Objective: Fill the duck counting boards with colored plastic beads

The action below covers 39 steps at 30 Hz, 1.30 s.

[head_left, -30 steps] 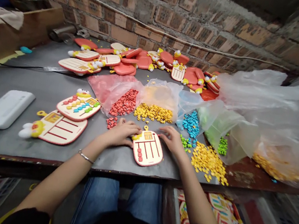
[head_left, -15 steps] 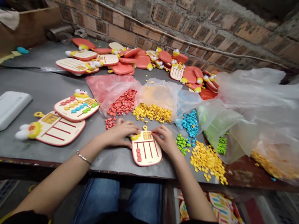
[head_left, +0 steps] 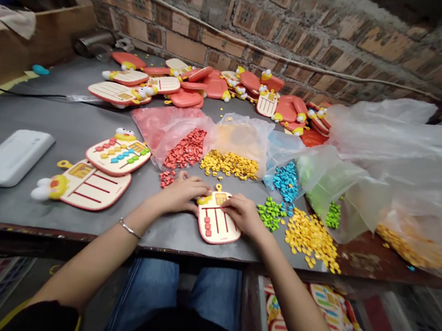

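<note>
A cream toy board [head_left: 217,232] with a red rim lies flat at the table's front, a yellow loop at its top. Several red beads [head_left: 207,226] sit in its leftmost slot; the slots to the right that show look bare. My left hand [head_left: 183,193] is closed on the board's upper left edge, partly covering the yellow beak there. My right hand [head_left: 243,214] reaches over the upper right of the board, fingertips pressed together near the slot tops. Whatever those fingertips may hold is hidden.
Piles of red [head_left: 185,149], yellow [head_left: 230,164], blue [head_left: 285,181] and green beads [head_left: 271,214] spill from plastic bags. Loose yellow beads [head_left: 312,237] lie at right. Two toy boards [head_left: 96,194] overlap at left beside a white power bank [head_left: 10,157]. More boards [head_left: 189,99] are heaped behind.
My right hand has moved from the board's right edge inward over its upper slots. My left hand keeps its hold. The whole view has shifted slightly.
</note>
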{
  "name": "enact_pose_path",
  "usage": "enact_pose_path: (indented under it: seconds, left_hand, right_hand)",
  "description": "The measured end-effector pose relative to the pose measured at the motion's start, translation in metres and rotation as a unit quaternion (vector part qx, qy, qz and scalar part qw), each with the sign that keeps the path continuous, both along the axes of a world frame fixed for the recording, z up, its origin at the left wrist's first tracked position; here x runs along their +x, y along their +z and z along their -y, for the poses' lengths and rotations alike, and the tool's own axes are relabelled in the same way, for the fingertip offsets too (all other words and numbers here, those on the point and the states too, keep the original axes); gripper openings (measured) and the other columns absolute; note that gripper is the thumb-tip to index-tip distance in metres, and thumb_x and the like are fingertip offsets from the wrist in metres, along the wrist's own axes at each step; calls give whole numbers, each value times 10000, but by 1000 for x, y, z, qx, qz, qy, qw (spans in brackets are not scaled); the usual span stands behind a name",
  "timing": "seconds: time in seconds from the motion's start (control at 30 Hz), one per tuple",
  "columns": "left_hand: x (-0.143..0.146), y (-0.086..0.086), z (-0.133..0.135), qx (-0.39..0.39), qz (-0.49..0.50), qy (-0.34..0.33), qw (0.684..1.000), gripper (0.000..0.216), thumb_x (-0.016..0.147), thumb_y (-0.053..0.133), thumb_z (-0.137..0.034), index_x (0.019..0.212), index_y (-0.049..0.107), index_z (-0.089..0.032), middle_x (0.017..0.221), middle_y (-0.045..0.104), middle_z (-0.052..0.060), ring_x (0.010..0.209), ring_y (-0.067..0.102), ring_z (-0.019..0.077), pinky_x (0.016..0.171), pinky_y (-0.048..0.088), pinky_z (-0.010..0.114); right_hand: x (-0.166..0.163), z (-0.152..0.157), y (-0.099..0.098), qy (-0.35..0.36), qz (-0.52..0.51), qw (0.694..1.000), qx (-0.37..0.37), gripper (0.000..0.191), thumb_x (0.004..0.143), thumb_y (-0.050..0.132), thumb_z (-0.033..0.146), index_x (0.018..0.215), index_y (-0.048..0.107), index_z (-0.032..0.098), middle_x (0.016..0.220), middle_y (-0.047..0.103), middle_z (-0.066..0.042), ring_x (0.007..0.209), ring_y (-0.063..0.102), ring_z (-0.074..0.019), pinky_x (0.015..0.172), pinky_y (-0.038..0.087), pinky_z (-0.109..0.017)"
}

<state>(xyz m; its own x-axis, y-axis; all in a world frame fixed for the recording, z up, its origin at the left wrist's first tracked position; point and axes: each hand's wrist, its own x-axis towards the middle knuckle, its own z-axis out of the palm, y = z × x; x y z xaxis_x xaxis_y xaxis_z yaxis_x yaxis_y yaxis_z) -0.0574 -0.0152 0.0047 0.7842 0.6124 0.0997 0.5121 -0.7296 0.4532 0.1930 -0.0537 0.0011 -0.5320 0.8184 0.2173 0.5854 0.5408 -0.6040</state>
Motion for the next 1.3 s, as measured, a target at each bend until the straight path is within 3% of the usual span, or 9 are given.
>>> enact_pose_path:
  seconds: [0.13,0.27,0.33,0.5,0.67,0.83,0.93,1.13,1.3]
  left_hand:
    - [-1,-1,0,-8,11,1,1000,423,829,659,-499,1175,595,-264,1307,602,64,1182,474,292,884,239,416]
    - [-2,0,1,-18,16,-6,1000,422,837,661,-472,1201,580,-274,1308,601,56,1182,472,291,886,244,408]
    - [-1,2,2,-23,20,-10,999,424,847,655,-452,1222,565,-276,1301,603,58,1173,480,286,888,248,406]
    - [-1,3,3,-25,31,-12,999,356,879,625,-399,1200,578,-254,1294,607,69,1170,489,278,906,247,418]
    - [-2,0,2,-31,25,-4,999,276,970,469,-298,1218,586,-271,1311,604,48,1194,479,257,915,252,423]
    - [-1,-1,-1,-15,22,17,999,325,998,373,-291,1245,584,-282,1350,576,53,1205,464,263,923,255,446]
    - [0,2,0,-11,33,19,999,327,984,394,-319,1247,585,-288,1381,550,50,1226,446,270,938,260,458]
    - [1,4,9,-39,9,-26,999,711,746,649,-648,1340,508,-284,1464,458,73,1310,348,349,977,240,476]
    - [2,3,12,-40,-13,-19,999,755,697,659,-696,1322,523,-294,1488,425,66,1303,345,361,954,242,460]
  right_hand:
    - [-31,-1,2,89,-51,994,-28,143,905,561,193,889,703,203,907,698,-66,917,612,-203,863,445,-344]
    - [-27,-14,11,150,-62,976,-147,172,867,638,329,896,714,178,860,706,-52,813,629,-188,780,472,-311]
    - [-19,-27,12,88,-89,979,-159,225,868,630,372,902,714,166,845,703,-51,789,630,-188,730,470,-293]
    - [-25,-69,-1,-115,-19,993,-19,106,846,642,201,923,701,160,910,655,-75,806,586,-178,733,448,-291]
    - [-37,-87,-12,-142,40,989,-1,115,821,609,80,768,685,148,814,643,-70,773,575,-177,746,450,-306]
    - [-7,-60,-5,-113,-130,985,20,105,849,585,171,833,687,185,892,667,-63,865,611,-191,765,494,-316]
    - [11,-36,-1,-118,-166,979,12,94,862,587,225,870,676,194,914,667,-65,878,618,-198,747,514,-320]
    - [12,-11,-12,-106,-38,990,79,123,884,563,190,811,661,196,824,654,-66,835,580,-215,780,476,-368]
    - [17,3,-9,-64,23,994,87,157,901,543,167,793,654,192,771,621,-66,779,537,-208,710,452,-334]
